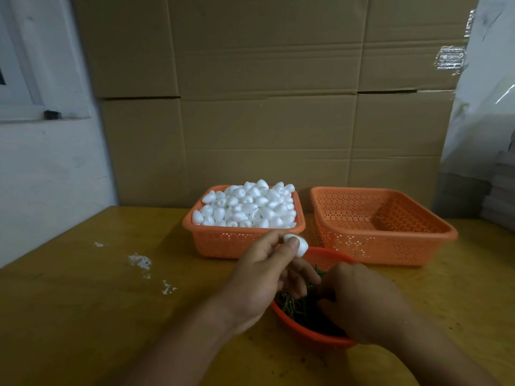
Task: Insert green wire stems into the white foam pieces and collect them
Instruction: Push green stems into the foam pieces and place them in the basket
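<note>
Egg-shaped white foam piece (299, 246), perforated orange basket (434, 235)

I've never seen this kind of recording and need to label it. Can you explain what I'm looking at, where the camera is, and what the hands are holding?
There is no machine here: a person works with bare hands, filmed by a camera worn on the head, looking forward and down. On the yellow wooden table stand an orange perforated plastic basket heaped with white foam pieces, a second orange perforated basket that looks empty, and a round red bowl of green wire stems. The left hand pinches one white foam piece. The right hand reaches into the bowl; whether it holds a stem cannot be seen.
</note>
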`<state>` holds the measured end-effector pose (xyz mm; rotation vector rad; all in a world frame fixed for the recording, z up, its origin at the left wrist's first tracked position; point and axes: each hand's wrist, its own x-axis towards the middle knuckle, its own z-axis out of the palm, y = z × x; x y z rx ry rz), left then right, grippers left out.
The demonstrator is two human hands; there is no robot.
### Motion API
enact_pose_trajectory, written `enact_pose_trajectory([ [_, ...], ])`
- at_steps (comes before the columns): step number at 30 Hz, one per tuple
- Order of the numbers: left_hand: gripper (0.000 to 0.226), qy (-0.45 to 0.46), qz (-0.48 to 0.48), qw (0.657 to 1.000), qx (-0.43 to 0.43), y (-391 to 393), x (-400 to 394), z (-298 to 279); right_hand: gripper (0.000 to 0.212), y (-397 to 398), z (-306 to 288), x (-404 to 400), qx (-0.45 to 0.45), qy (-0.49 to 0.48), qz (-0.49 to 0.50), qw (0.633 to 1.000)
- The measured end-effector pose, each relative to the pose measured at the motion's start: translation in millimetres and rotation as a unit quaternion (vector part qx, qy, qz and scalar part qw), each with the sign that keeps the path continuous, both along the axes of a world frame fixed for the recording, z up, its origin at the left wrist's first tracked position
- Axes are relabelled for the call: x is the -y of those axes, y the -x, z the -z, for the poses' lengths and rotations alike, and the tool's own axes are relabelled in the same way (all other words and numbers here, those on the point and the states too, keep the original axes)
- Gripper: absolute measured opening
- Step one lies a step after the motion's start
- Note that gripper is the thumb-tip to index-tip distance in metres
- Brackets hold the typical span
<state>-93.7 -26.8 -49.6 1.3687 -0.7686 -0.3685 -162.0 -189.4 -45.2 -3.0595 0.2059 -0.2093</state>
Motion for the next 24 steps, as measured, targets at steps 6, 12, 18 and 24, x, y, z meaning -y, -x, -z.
enact_pose_trajectory([
  [6,0.031,0.043,0.036,0.988,-0.146,-2.0,-1.8,-3.0,0.039,2.6,1.1,3.3,0.056,-0.023,0.012,0.998],
  [12,0.032,0.077,0.06,0.971,-0.217,-9.3,-2.9,-0.1,0.041,5.0,-0.3,6.6,0.159,-0.086,-0.031,0.983],
  [18,0.039,0.085,0.059,0.963,-0.249,-11.1,-2.7,-0.1,0.032,8.0,-1.2,0.0,0.223,-0.235,-0.054,0.945],
  [24,0.034,0.077,0.049,0.962,-0.259,-9.0,-0.4,-0.8,0.02,14.8,-6.7,-6.1,0.252,-0.388,-0.105,0.88],
])
